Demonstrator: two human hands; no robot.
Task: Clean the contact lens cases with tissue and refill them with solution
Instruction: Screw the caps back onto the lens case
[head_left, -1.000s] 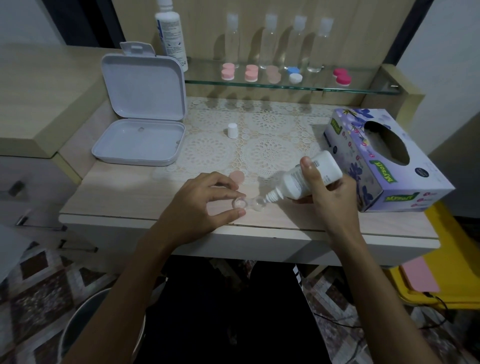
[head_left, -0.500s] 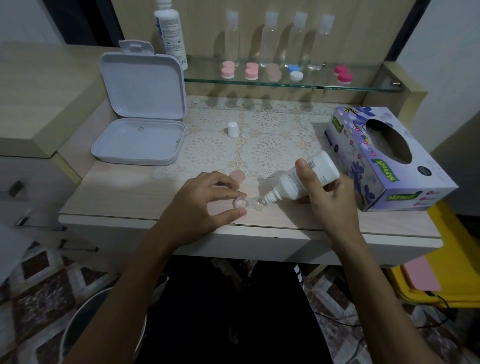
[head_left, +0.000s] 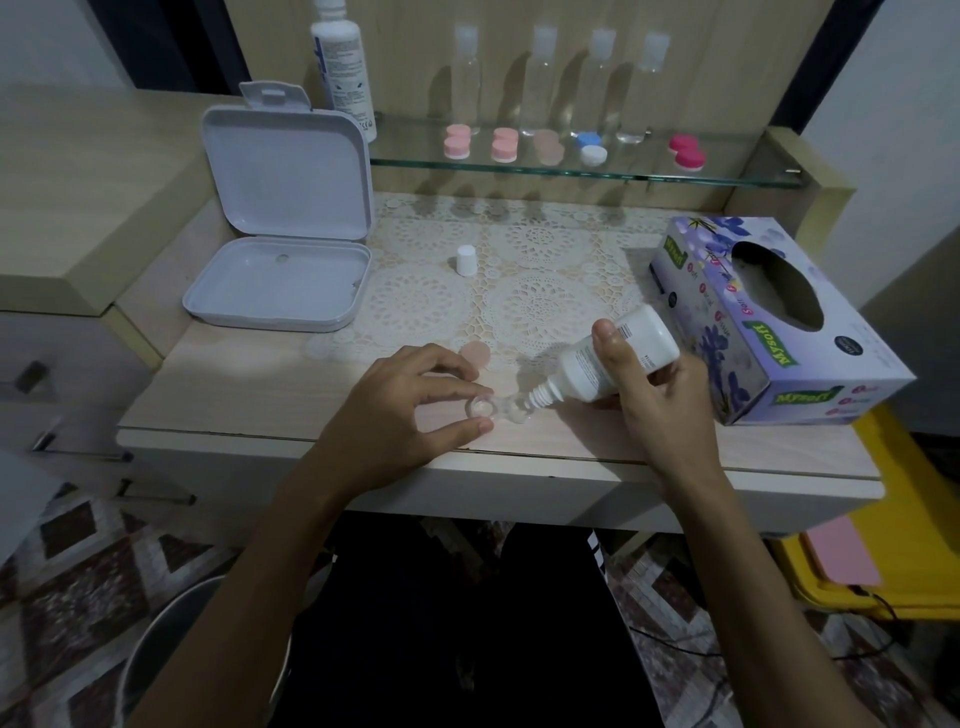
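Left hand (head_left: 400, 410) — pinching the clear lens case (head_left: 496, 408) on the bench (head_left: 249, 384). Right hand (head_left: 649, 395) — gripping the tilted solution bottle (head_left: 608, 364), nozzle touching the case well just beside the left grip.

Open white hinged box (head_left: 283, 249) left on desk, lace mat (head_left: 524, 291), yellow bin (head_left: 883, 587) lower right

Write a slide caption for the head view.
Left hand steadies clear lens case; right hand tips solution bottle over it.
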